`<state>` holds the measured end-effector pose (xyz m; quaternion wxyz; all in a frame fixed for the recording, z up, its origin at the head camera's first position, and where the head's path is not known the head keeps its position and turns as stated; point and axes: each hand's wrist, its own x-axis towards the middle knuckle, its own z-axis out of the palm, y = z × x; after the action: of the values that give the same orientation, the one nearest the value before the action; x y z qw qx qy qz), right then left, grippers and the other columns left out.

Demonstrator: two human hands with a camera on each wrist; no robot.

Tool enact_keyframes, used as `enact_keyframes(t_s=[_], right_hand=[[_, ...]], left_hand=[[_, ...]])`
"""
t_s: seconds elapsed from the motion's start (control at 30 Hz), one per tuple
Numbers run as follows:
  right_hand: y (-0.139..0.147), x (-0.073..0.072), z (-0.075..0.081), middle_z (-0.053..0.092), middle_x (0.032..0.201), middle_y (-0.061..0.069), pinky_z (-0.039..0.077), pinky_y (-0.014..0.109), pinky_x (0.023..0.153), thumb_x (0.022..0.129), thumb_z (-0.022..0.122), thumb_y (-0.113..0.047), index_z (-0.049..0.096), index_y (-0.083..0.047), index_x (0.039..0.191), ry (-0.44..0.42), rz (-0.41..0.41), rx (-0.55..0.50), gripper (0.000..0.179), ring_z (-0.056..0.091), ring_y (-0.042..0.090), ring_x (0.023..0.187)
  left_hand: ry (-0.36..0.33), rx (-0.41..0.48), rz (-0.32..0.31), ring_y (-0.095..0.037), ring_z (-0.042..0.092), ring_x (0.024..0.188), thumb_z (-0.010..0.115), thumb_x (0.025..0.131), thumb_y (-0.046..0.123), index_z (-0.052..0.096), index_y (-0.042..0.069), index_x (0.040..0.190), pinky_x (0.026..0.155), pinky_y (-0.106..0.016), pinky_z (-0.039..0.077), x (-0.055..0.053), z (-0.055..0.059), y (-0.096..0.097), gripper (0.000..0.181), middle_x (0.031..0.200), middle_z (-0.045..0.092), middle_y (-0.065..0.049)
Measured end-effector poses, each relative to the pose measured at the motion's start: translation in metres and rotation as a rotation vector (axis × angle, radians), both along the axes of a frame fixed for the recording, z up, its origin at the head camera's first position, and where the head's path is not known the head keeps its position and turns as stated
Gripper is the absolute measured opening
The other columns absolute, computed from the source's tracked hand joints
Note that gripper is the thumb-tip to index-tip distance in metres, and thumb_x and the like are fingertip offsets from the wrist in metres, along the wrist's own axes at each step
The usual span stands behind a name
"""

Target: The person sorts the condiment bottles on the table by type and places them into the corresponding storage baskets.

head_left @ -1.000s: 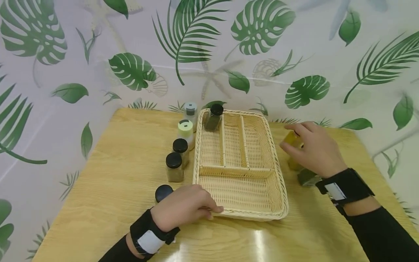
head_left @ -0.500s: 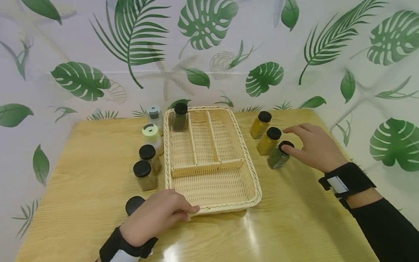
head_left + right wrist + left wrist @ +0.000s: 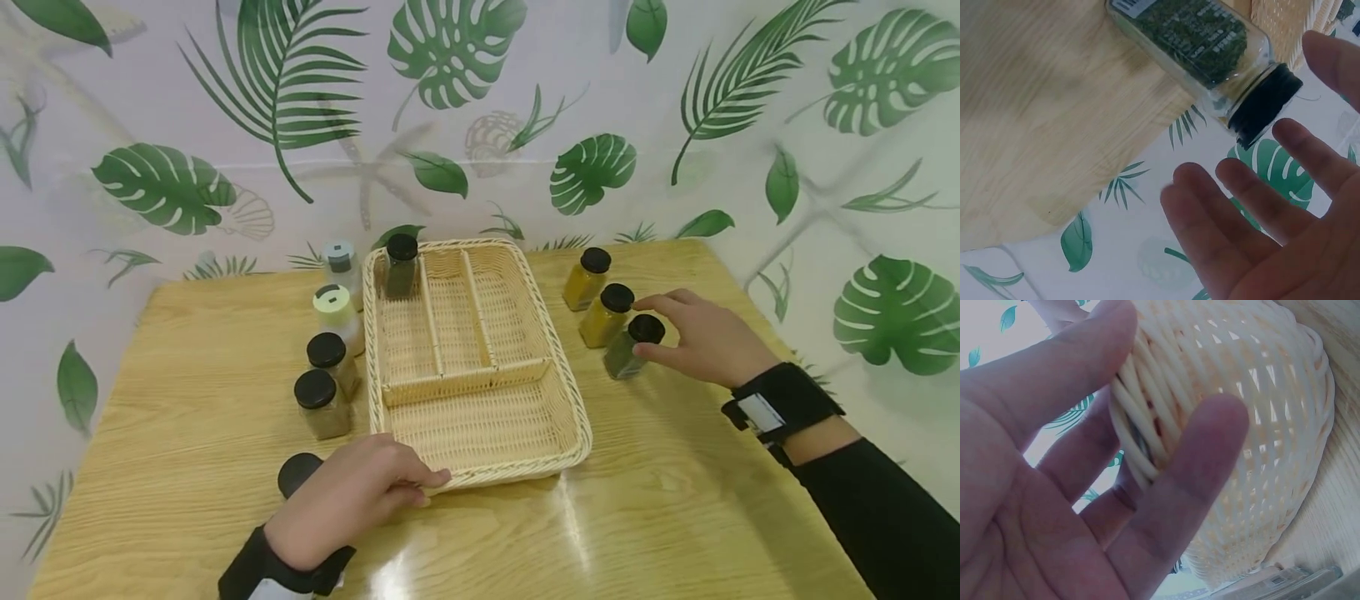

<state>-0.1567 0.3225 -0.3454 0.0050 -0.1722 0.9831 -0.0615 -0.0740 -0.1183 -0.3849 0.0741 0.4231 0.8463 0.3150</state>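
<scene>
My left hand (image 3: 356, 500) grips the near left corner of a wicker basket (image 3: 566, 417). In the left wrist view, thumb and fingers pinch the basket's woven rim (image 3: 1141, 412). My right hand (image 3: 697, 342) is spread, its thumb and fingers beside the black lid of a square glass jar of green herbs (image 3: 622, 357). The right wrist view shows the herb jar (image 3: 1197, 44) near the fingertips, with a gap between the fingers and the lid. Two jars of yellow spice, one nearer (image 3: 600, 323) and one farther (image 3: 582, 287), stand just beyond it.
A dark-filled jar (image 3: 401, 271) stands in the basket's back left compartment. Left of the basket are two black-lidded jars (image 3: 326, 417), a yellow-lidded jar (image 3: 337, 317) and a pale-lidded jar (image 3: 341, 265). Another black lid (image 3: 298, 473) shows beside the left hand. A leaf-patterned sheet (image 3: 487, 192) backs the table.
The head view has swung right. My right hand has drawn back from the yellow spice jars to the herb jar's lid. My left hand stays on the basket rim.
</scene>
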Motion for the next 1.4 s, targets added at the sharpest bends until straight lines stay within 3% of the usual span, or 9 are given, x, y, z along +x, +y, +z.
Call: enact_keyframes(t_s=[0.23, 0.37, 0.47, 0.83, 1.03, 1.13, 1.27, 1.4], right_hand=[[-0.008, -0.009, -0.002, 0.055, 0.117, 0.016, 0.049, 0.047, 0.072, 0.082, 0.069, -0.045, 0.056, -0.014, 0.126, -0.051, 0.049, 0.019, 0.055, 0.059, 0.026, 0.084], [-0.011, -0.013, -0.001, 0.057, 0.113, 0.016, 0.048, 0.047, 0.073, 0.083, 0.07, -0.042, 0.057, -0.014, 0.124, -0.072, 0.056, 0.021, 0.052, 0.057, 0.029, 0.09], [-0.012, -0.015, 0.001, 0.06, 0.11, 0.014, 0.048, 0.047, 0.072, 0.083, 0.071, -0.037, 0.059, -0.013, 0.121, -0.067, 0.06, 0.024, 0.046, 0.058, 0.029, 0.09], [-0.016, -0.02, 0.004, 0.063, 0.103, 0.011, 0.048, 0.045, 0.071, 0.081, 0.073, -0.028, 0.064, -0.01, 0.113, -0.08, 0.081, 0.064, 0.037, 0.058, 0.028, 0.088], [-0.02, -0.022, 0.003, 0.063, 0.103, 0.012, 0.048, 0.048, 0.073, 0.081, 0.073, -0.025, 0.065, -0.009, 0.111, -0.087, 0.101, 0.056, 0.035, 0.057, 0.03, 0.091], [-0.021, -0.021, 0.003, 0.063, 0.104, 0.011, 0.048, 0.048, 0.073, 0.081, 0.073, -0.024, 0.066, -0.009, 0.109, -0.089, 0.1, 0.054, 0.033, 0.058, 0.03, 0.092], [-0.021, -0.021, 0.002, 0.063, 0.102, 0.01, 0.047, 0.046, 0.072, 0.08, 0.073, -0.023, 0.066, -0.009, 0.107, -0.083, 0.094, 0.049, 0.031, 0.058, 0.028, 0.089], [-0.022, -0.022, 0.002, 0.063, 0.101, 0.01, 0.047, 0.044, 0.068, 0.079, 0.072, -0.022, 0.066, -0.01, 0.105, -0.074, 0.086, 0.035, 0.029, 0.057, 0.026, 0.085]], left_hand=[[-0.022, -0.017, 0.0, 0.003, 0.049, 0.061, 0.075, 0.078, 0.017, 0.073, 0.032, 0.099, 0.062, -0.026, 0.044, -0.001, -0.002, -0.002, 0.026, 0.075, 0.061, 0.022], [-0.028, -0.024, 0.0, 0.001, 0.043, 0.055, 0.075, 0.079, 0.02, 0.07, 0.035, 0.08, 0.057, -0.025, 0.04, -0.002, -0.002, -0.001, 0.015, 0.063, 0.052, 0.022], [-0.035, -0.024, 0.0, 0.0, 0.038, 0.052, 0.074, 0.08, 0.022, 0.061, 0.035, 0.07, 0.054, -0.024, 0.037, -0.002, -0.002, 0.0, 0.021, 0.056, 0.043, 0.02], [-0.028, -0.019, 0.005, 0.0, 0.036, 0.051, 0.074, 0.081, 0.021, 0.059, 0.033, 0.066, 0.052, -0.023, 0.035, -0.002, 0.0, 0.001, 0.024, 0.055, 0.041, 0.019], [-0.011, -0.012, 0.006, 0.001, 0.037, 0.051, 0.073, 0.082, 0.024, 0.06, 0.032, 0.067, 0.052, -0.022, 0.037, -0.002, -0.002, 0.0, 0.021, 0.056, 0.041, 0.02], [-0.007, -0.003, 0.003, 0.002, 0.039, 0.053, 0.074, 0.08, 0.022, 0.068, 0.033, 0.076, 0.054, -0.022, 0.039, -0.002, -0.004, -0.002, 0.013, 0.06, 0.047, 0.023], [-0.017, -0.001, -0.002, 0.002, 0.04, 0.053, 0.075, 0.078, 0.019, 0.072, 0.033, 0.086, 0.054, -0.022, 0.04, -0.003, -0.004, -0.004, 0.017, 0.06, 0.049, 0.022], [-0.027, -0.003, -0.008, 0.002, 0.036, 0.051, 0.072, 0.082, 0.021, 0.068, 0.033, 0.077, 0.052, -0.02, 0.036, -0.004, -0.004, -0.003, 0.014, 0.054, 0.039, 0.02]])
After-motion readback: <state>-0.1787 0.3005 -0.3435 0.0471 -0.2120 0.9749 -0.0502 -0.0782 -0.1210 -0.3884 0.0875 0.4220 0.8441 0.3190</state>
